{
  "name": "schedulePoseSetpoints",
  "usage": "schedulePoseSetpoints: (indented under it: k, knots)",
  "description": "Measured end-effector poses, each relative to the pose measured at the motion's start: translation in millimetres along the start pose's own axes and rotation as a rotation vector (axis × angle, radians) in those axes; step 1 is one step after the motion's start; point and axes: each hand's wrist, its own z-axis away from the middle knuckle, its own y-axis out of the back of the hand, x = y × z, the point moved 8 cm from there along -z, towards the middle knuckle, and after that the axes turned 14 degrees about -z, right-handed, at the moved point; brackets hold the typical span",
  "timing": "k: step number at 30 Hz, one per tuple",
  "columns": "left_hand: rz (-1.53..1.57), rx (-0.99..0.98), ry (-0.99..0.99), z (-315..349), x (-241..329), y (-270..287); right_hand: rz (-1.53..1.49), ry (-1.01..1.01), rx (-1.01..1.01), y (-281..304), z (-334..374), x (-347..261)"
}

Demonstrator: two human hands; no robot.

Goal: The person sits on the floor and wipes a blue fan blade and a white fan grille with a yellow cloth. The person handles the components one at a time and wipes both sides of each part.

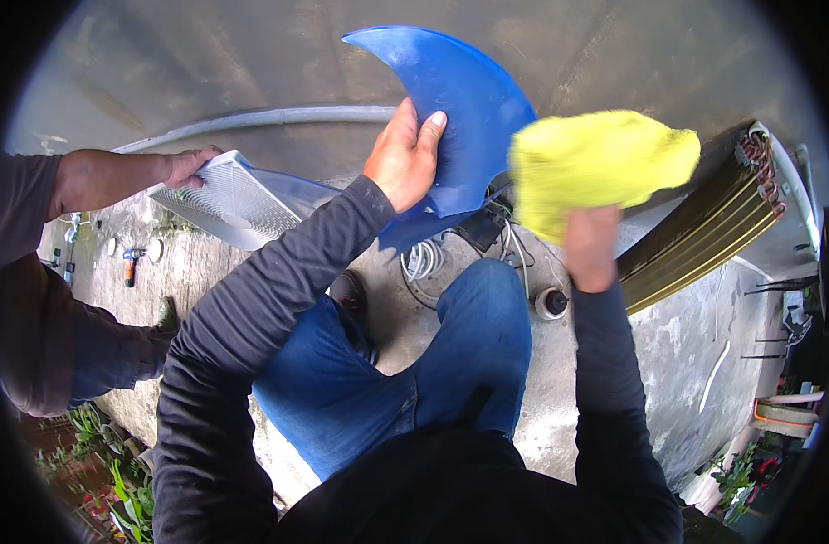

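My left hand point(404, 159) grips a blue fan blade point(478, 109) by its inner edge, with the thumb lying against its face. The blade is broad and curved, held up in front of my knees with its pointed tip toward the upper left. More of the blue fan shows below my wrist, partly hidden by my sleeve. To the right of the blade, my right hand point(593, 252) is closed on a bright yellow cloth point(605, 168). Both hand and cloth are smeared by motion, and the cloth's left edge is close to the blade; whether they touch I cannot tell.
At left, another person's hand point(192, 168) holds a white grille point(224, 218). A finned coil with copper bends point(705, 240) stands at right. Coiled pale cable point(424, 261) and a small round container point(551, 304) sit beyond my knees. A drill point(131, 265) lies far left.
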Motion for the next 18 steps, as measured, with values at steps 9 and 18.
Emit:
schedulePoseSetpoints:
  k: [9, 18]
  knots:
    - [0.790, 0.001, 0.490, 15.2, -21.5, -13.0, 0.474, 0.368, -0.042, -118.3, 21.4, 19.8]
    - [0.405, -0.066, 0.364, 21.7, -35.4, -15.3, 0.541, 0.444, -0.440, -102.6, 9.1, 32.9]
